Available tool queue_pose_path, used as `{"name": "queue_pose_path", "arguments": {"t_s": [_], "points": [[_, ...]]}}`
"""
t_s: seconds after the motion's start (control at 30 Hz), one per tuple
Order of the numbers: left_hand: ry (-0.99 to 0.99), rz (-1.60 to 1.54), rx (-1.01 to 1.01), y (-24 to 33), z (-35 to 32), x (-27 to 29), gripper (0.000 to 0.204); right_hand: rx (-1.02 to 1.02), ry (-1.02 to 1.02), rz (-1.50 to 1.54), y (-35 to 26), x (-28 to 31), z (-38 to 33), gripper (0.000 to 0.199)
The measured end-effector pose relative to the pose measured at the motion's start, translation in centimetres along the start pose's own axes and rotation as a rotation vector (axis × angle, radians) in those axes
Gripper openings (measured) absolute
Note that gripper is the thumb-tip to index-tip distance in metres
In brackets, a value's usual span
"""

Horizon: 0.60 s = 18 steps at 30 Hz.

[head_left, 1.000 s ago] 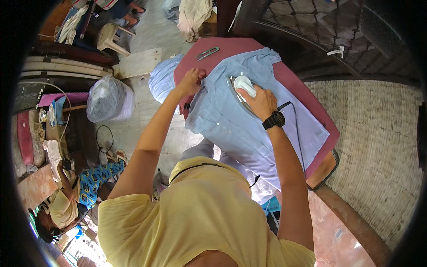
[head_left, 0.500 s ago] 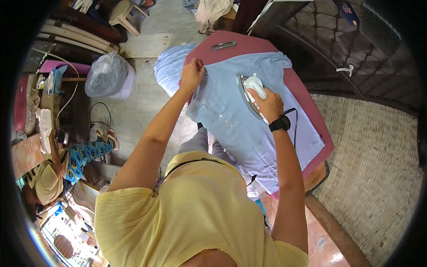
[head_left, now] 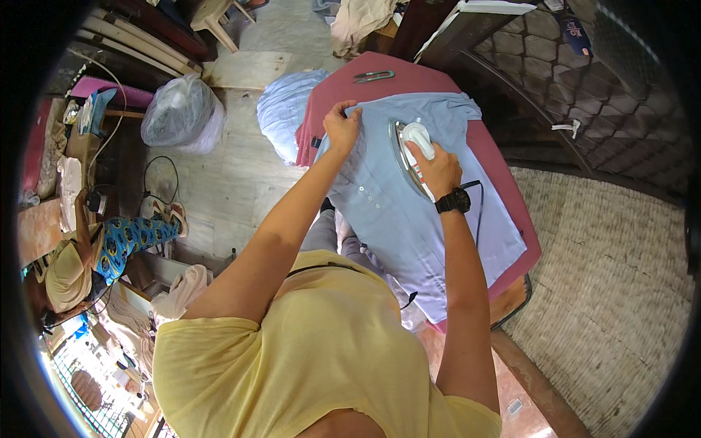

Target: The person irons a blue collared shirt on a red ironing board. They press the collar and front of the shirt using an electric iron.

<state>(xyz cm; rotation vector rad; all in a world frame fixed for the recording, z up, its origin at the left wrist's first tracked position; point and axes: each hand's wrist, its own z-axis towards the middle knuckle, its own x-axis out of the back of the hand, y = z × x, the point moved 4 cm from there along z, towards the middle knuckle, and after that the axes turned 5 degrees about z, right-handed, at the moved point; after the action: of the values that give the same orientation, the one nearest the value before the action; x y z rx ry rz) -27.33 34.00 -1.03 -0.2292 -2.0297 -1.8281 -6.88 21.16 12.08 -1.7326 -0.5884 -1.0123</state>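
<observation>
A light blue shirt (head_left: 387, 208) with a short row of buttons lies spread over a padded maroon ironing board (head_left: 328, 87). My right hand (head_left: 439, 174) is wrapped around the white handle of an iron (head_left: 418, 136), whose metal soleplate rests on the shirt. Along the far left edge of the cloth, my left hand (head_left: 342, 129) pinches the fabric between curled fingers. Green-handled thread snips (head_left: 374, 76) lie at the board's far end, out of reach of both hands.
Bunched pale blue cloth (head_left: 286, 109) hangs beside the board's left edge. A black cord (head_left: 478, 212) runs from the iron. A dark metal gate (head_left: 533, 95) stands at the right. Far left are a filled plastic bag (head_left: 179, 117) and another person (head_left: 139, 237).
My left hand has shifted right with the shirt's edge, baring a strip of the board's left side and a small dark clip. The iron stays in nearly the same place on the shirt.
</observation>
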Motion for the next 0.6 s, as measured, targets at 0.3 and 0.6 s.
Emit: {"name": "queue_pose_path", "arguments": {"t_s": [0.3, 0.6], "points": [[0.113, 0.372, -0.305, 2.7, -0.9, 1.6, 0.027, -0.012, -0.069, 0.087, 0.4, -0.8, 0.2, 0.063], [-0.316, 0.343, -0.554, 3.7, 4.7, -5.8, 0.022, -0.007, -0.048, 0.057, -0.3, -1.7, 0.2, 0.068]]}}
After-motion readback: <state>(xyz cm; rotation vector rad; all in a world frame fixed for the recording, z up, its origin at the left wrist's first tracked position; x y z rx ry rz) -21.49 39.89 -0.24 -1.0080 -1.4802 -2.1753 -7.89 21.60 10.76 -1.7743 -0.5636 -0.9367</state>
